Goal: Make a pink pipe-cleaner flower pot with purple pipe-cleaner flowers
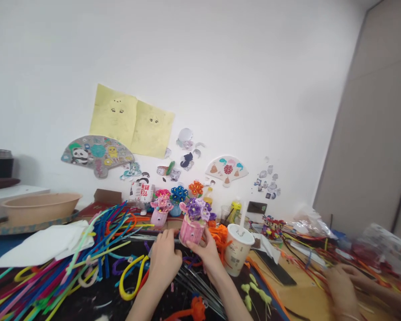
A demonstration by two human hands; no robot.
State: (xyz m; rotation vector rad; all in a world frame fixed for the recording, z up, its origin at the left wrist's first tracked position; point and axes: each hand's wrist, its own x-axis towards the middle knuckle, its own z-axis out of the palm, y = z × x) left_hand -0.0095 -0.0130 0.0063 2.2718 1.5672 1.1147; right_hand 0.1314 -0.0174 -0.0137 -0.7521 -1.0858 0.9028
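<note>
A small pink pot (191, 230) made of fuzzy craft stems, with purple and lilac flowers (198, 209) on top, stands in my right hand (205, 252). The thumb and fingers of that hand wrap its lower right side. My left hand (166, 255) is just left of the pot, knuckles up and fingers curled in. Whatever those fingers hold, if anything, is hidden behind the hand. Below both hands lie thin metal-looking wires (203, 285). An orange fuzzy flower (198, 307) rests near the front edge. A yellow bent stem (125, 283) loops beside my left forearm.
Bundles of coloured craft stems (56, 276) spread across the left. A lidded drink cup (238, 252) with a straw stands right of my hand. Another pink pot (159, 217) and blue flowers (179, 194) stand behind. A black phone-like slab (277, 267) lies right; another person's hands (342, 285) work beyond it.
</note>
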